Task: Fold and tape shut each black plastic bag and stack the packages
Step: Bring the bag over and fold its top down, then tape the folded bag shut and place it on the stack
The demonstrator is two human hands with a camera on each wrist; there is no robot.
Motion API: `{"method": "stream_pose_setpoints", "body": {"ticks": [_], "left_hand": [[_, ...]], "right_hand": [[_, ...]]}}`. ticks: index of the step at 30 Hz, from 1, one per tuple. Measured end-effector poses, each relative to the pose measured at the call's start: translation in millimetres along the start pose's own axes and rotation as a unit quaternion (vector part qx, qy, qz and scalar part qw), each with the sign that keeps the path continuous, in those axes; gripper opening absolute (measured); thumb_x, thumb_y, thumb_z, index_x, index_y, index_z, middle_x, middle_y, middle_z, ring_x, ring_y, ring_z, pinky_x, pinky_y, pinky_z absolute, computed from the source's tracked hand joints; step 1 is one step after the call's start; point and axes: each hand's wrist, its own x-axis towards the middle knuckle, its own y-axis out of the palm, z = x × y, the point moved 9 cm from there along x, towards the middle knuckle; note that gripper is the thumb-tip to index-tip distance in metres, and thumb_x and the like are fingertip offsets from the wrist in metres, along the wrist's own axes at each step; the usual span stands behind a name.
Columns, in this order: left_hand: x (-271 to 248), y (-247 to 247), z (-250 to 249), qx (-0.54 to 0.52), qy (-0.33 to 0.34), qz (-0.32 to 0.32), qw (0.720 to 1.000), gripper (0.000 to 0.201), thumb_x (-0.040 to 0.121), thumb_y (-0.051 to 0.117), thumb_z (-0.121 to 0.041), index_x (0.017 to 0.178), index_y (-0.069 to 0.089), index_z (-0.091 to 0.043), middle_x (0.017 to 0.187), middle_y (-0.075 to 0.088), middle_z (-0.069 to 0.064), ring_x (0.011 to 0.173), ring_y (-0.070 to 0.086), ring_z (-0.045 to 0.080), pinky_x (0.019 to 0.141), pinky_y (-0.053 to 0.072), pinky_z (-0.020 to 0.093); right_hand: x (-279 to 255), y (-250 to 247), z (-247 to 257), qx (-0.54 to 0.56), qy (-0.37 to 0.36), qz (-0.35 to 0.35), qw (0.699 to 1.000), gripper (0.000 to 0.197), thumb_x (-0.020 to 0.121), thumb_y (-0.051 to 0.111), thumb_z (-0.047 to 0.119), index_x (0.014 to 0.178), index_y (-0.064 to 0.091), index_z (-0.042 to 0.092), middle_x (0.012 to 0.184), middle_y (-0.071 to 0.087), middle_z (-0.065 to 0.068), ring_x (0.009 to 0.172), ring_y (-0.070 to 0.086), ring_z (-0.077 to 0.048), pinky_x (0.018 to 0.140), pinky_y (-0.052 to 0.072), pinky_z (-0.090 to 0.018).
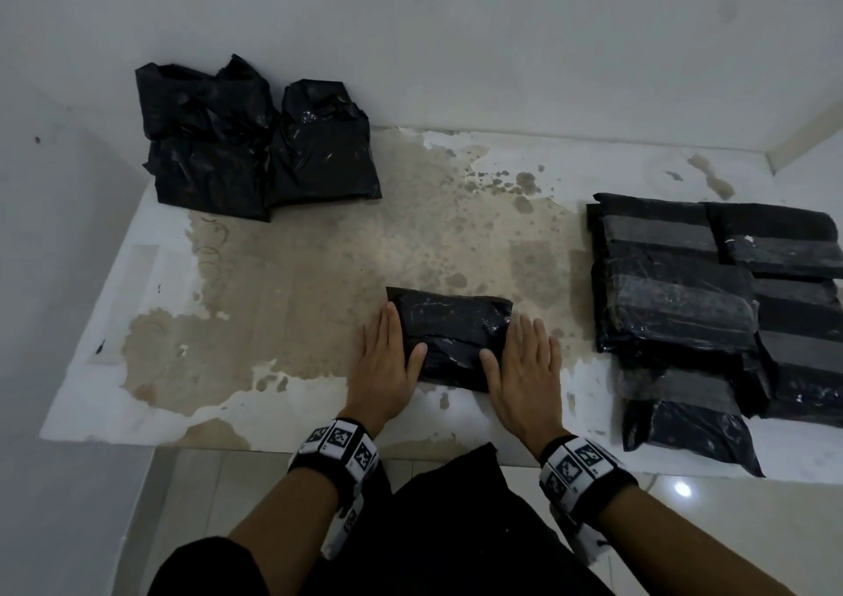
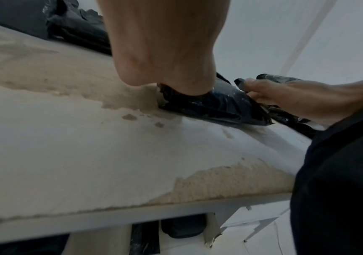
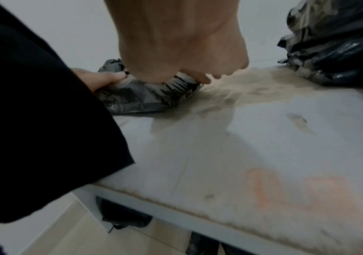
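No readable text anywhere. The bands on my wrists [image 1: 340, 447] carry black-and-white square code markers, patterns only, no letters or numbers. Black bag [image 1: 449, 338] under my hands: no label or print that I can make out. Taped packages [image 1: 711, 317] on the right of the worktop: grey tape strips, plain. Wrist views too blurred for any lettering.
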Motion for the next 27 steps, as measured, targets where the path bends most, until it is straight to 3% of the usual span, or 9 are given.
{"method": "stream_pose_setpoints", "body": {"ticks": [4, 7, 10, 12, 14, 19, 23, 25, 27], "left_hand": [[0, -4, 1, 0.002, -0.005, 0.008, 1.0, 0.087, 0.095, 0.002, -0.067, 0.159, -0.011, -0.008, 0.169, 0.0, 0.01, 0.155, -0.002, 0.021, 0.124, -0.012, 0.039], [-1, -9, 5, 0.003, -0.005, -0.004, 1.0, 0.087, 0.094, 0.002, -0.068, 0.16, -0.001, -0.011, 0.168, 0.006, 0.01, 0.155, 0.004, 0.025, 0.124, -0.004, 0.044], [-3, -26, 15, -0.001, -0.005, -0.041, 0.999, 0.083, 0.097, 0.001, -0.068, 0.159, 0.02, -0.016, 0.163, 0.024, 0.008, 0.149, 0.023, 0.027, 0.122, 0.012, 0.049], [-2, -47, 35, -0.019, -0.017, -0.085, 0.996, 0.073, 0.102, 0.015, -0.06, 0.152, 0.036, -0.012, 0.154, 0.039, 0.011, 0.138, 0.039, 0.032, 0.116, 0.027, 0.052], [2, -70, 70, -0.017, -0.052, -0.12, 0.991, 0.062, 0.1, 0.032, -0.045, 0.148, 0.042, -0.007, 0.149, 0.045, 0.015, 0.133, 0.045, 0.036, 0.112, 0.032, 0.053], [24, -118, 166, 0.027, -0.151, -0.081, 0.985, 0.063, 0.1, 0.048, -0.022, 0.156, 0.025, -0.006, 0.162, 0.027, 0.015, 0.15, 0.022, 0.036, 0.12, 0.017, 0.054], [51, -135, 193, 0.073, -0.127, -0.046, 0.988, 0.067, 0.101, 0.047, -0.02, 0.159, 0.016, -0.011, 0.168, 0.012, 0.007, 0.154, 0.006, 0.032, 0.123, 0.008, 0.054], [61, -137, 195, 0.084, -0.1, -0.037, 0.991, 0.066, 0.1, 0.048, -0.017, 0.159, 0.019, -0.013, 0.167, 0.016, 0.006, 0.154, 0.008, 0.032, 0.123, 0.006, 0.054], [67, -139, 193, 0.1, -0.064, -0.04, 0.992, 0.063, 0.097, 0.051, -0.015, 0.156, 0.029, -0.014, 0.16, 0.032, 0.008, 0.151, 0.017, 0.034, 0.122, 0.007, 0.055]], "right_hand": [[9, -35, 35, 0.031, -0.069, -0.085, 0.994, 0.066, 0.107, 0.025, 0.047, 0.154, 0.035, 0.001, 0.159, 0.032, -0.02, 0.151, 0.024, -0.037, 0.123, 0.017, -0.052], [15, -17, 72, 0.025, -0.164, -0.028, 0.986, 0.063, 0.108, 0.026, 0.048, 0.157, 0.032, 0.008, 0.163, 0.027, -0.017, 0.154, 0.018, -0.031, 0.123, 0.022, -0.052], [17, 12, 77, -0.01, -0.165, 0.022, 0.986, 0.068, 0.108, 0.018, 0.055, 0.16, 0.024, 0.012, 0.166, 0.021, -0.016, 0.155, 0.014, -0.03, 0.122, 0.025, -0.051], [17, 18, 75, -0.019, -0.159, 0.023, 0.987, 0.069, 0.107, 0.019, 0.056, 0.161, 0.021, 0.012, 0.167, 0.019, -0.015, 0.156, 0.013, -0.031, 0.123, 0.025, -0.051], [15, 18, 76, -0.019, -0.168, 0.011, 0.986, 0.069, 0.107, 0.022, 0.054, 0.162, 0.019, 0.013, 0.168, 0.017, -0.014, 0.156, 0.012, -0.031, 0.123, 0.023, -0.05], [11, 18, 77, -0.009, -0.171, -0.008, 0.985, 0.066, 0.106, 0.025, 0.052, 0.162, 0.017, 0.018, 0.169, 0.013, -0.013, 0.157, 0.008, -0.031, 0.124, 0.018, -0.049], [11, 16, 76, -0.013, -0.166, -0.015, 0.986, 0.066, 0.105, 0.028, 0.05, 0.162, 0.021, 0.017, 0.168, 0.014, -0.014, 0.156, 0.01, -0.032, 0.123, 0.021, -0.05], [10, 16, 76, -0.015, -0.159, -0.015, 0.987, 0.066, 0.105, 0.027, 0.051, 0.161, 0.022, 0.017, 0.168, 0.016, -0.014, 0.156, 0.013, -0.033, 0.122, 0.023, -0.051], [11, 16, 76, -0.014, -0.146, -0.015, 0.989, 0.066, 0.105, 0.026, 0.052, 0.161, 0.024, 0.017, 0.167, 0.018, -0.015, 0.155, 0.015, -0.033, 0.12, 0.026, -0.053]]}}
